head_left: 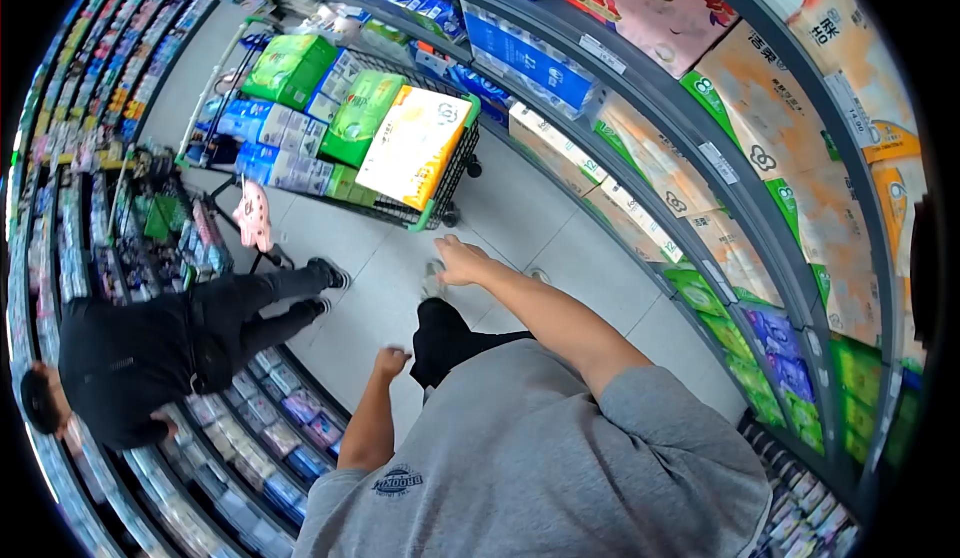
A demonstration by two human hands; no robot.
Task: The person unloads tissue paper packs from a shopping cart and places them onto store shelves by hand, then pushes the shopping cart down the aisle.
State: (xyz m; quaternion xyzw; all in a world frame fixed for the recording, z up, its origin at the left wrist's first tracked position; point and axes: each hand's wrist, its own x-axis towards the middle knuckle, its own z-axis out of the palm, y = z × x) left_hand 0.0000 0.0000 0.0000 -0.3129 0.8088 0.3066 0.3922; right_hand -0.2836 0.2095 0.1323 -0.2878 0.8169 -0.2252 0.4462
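Observation:
My right hand (460,260) reaches forward with its fingers loosely apart and nothing in them, just short of the shopping cart (428,220). My left hand (392,361) hangs low at my side, its fingers curled in and no object visible in it. Piled in the cart are a white-and-orange tissue pack (415,146), a green tissue pack (363,118), another green pack (290,70) and several blue-and-white packs (285,170). Neither hand touches any of these packs.
Shelves on the right hold large tissue packs (780,88) and green packs (860,398). A person in black (130,368) bends at the left shelves, which are full of small packets (240,418). A pink clog (253,216) hangs by the cart. Grey tiles (380,278) form the floor.

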